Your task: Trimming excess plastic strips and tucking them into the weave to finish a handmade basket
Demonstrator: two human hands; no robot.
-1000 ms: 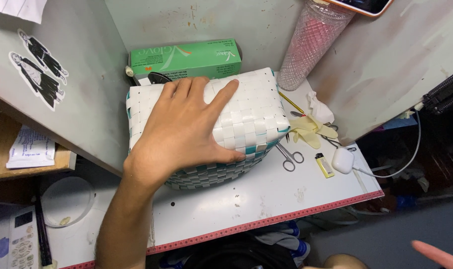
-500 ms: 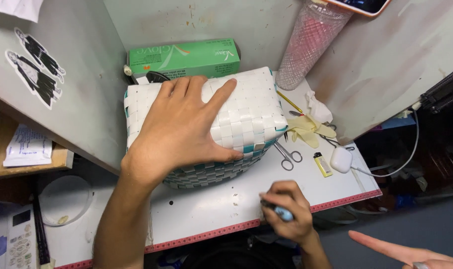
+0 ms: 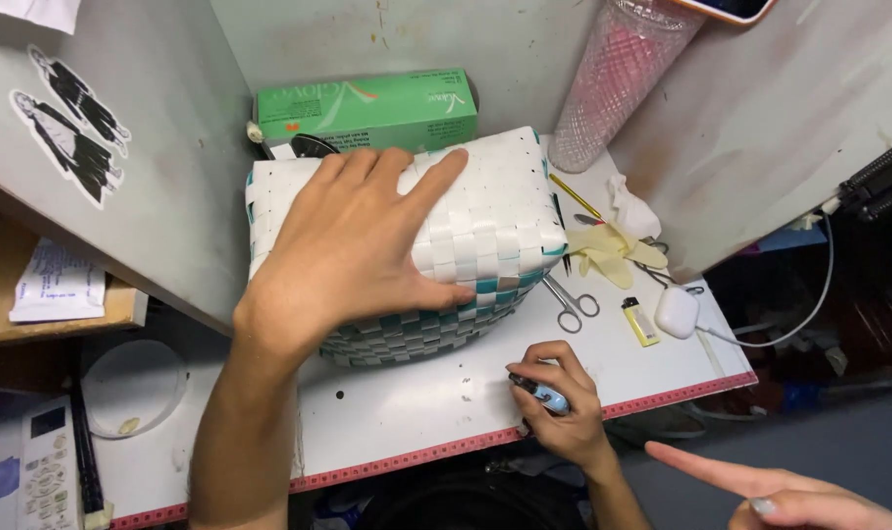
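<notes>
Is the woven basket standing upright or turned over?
Turned over: the woven basket shows its flat closed bottom on top, and the left hand lies spread flat on it.

The basket [image 3: 485, 236] is woven from flat white strips in a checker pattern, with teal strips mixed in along its lower front side. It lies overturned on the white table, its flat woven bottom facing up and slightly tilted toward the camera, filling the back corner between the grey walls, just in front of a green box. The left hand [image 3: 358, 245] lies flat on it with fingers spread, the thumb pressed on the front edge where the white meets the teal.

The lighter [image 3: 544, 396] is small, pale blue with a dark top. It sits in the closed right hand [image 3: 554, 412], which rests at the table's near edge, just in front of the basket.
</notes>
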